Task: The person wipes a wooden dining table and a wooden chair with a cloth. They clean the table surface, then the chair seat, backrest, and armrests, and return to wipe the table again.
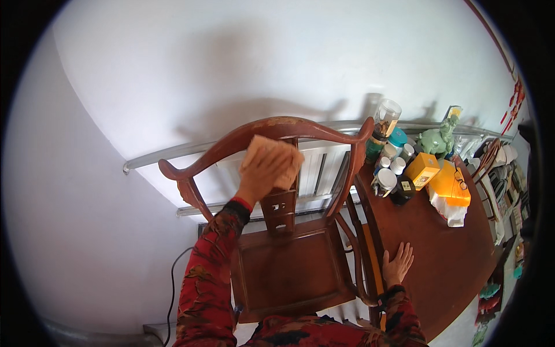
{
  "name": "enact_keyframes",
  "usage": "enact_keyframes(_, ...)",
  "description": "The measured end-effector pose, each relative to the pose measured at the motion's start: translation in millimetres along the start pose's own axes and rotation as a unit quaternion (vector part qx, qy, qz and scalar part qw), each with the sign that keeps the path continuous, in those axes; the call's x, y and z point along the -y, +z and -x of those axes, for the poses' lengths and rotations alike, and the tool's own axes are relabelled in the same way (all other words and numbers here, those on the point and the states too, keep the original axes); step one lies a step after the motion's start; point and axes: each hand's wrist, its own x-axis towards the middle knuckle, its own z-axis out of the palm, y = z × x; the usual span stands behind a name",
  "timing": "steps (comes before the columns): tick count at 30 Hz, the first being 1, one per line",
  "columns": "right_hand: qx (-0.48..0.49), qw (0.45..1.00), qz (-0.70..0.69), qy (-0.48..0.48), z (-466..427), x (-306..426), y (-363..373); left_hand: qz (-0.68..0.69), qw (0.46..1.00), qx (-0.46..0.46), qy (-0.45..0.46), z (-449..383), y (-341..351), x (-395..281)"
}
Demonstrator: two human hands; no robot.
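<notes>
My left hand [266,167] lies palm down on a folded tan cloth [288,180] and presses it against the upper backrest of a wooden armchair [286,123]. The chair has a curved top rail, a carved centre splat [277,208] and a square panelled seat [290,271]. Part of the splat is hidden behind the cloth and hand. To the right, my right hand [398,264] rests flat on the brown wooden table [442,251], fingers spread, holding nothing.
Jars and bottles [386,180], a yellow box [422,170], a green figurine [438,136], an orange tissue pack [448,184] and eyeglasses [460,180] stand or lie at the table's back. A metal rail [173,157] runs along the white wall behind the chair. A black cable [172,277] hangs at left.
</notes>
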Motion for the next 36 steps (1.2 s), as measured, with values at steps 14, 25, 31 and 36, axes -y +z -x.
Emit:
enact_keyframes(14,0.024,0.999,0.022,0.013,-3.0,0.3,1.6,0.089,0.994,0.020,-0.061,61.3,41.5,-60.1)
enact_keyframes(25,-0.010,1.000,0.026,-0.004,-2.3,-4.8,10.6,0.040,0.995,0.088,-0.026,70.5,21.9,-28.7)
enact_keyframes(31,-0.002,1.000,0.002,0.009,-2.5,-2.4,7.3,-0.014,0.994,-0.030,-0.100,-5.0,-20.5,25.5)
enact_keyframes(36,0.014,1.000,-0.016,0.012,-1.9,-0.9,1.8,-0.096,0.956,-0.098,-0.258,-50.3,-42.3,43.2)
